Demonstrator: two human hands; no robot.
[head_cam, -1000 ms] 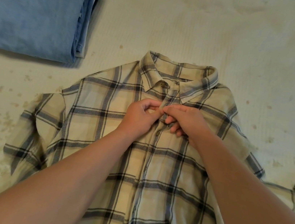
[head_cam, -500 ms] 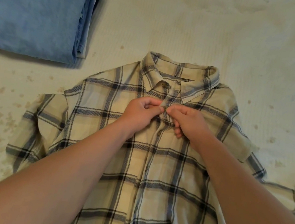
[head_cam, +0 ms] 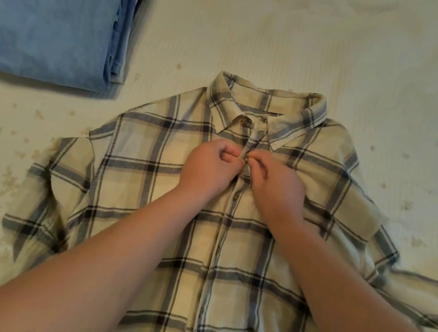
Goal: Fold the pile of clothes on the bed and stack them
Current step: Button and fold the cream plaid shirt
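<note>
The plaid shirt lies flat mid-frame, unfolded. Both hands have crept up the placket: left hand pinches its edge, right hand seemingly a button; folded blue clothes wait upper left.

Shirt lies flat, front up, on the bed, collar at the far end, body running toward the near edge. 1 sleeve spreads left, the other trails right to the frame edge. Left hand and right hand meet on the front placket, just below the collar, touching each other. Folded stack sits far left on the bed, well apart from the shirt.
</note>
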